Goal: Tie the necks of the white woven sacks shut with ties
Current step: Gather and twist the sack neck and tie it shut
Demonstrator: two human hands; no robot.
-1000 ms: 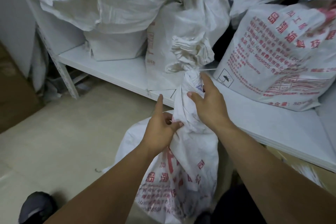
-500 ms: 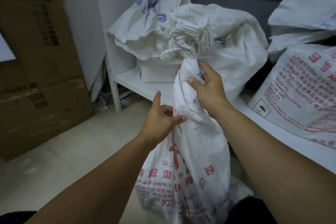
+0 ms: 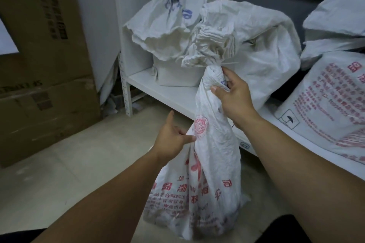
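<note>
Sack point(image 3: 209, 173) hung off floor, neck w/ tie point(image 3: 230, 63) just above right hand point(image 3: 235, 96), which was clenched round neck. Left hand point(image 3: 171, 139) pinched fabric lower down. Looked soft, crinkly, part-full, prob light; best hold = bunched neck under tie.

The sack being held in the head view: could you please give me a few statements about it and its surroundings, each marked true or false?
1. The right hand grips the sack just below its tied neck. True.
2. The left hand holds the sack's ruffled top. False: it pinches the side of the sack lower down.
3. A thin pale tie sticks out at the neck. True.
4. The held sack carries blue print. False: its print is red; blue print shows on a sack on the shelf.
5. Cardboard boxes stand to the left. True.
6. The white shelf has nothing on it. False: several sacks rest on it.
</note>
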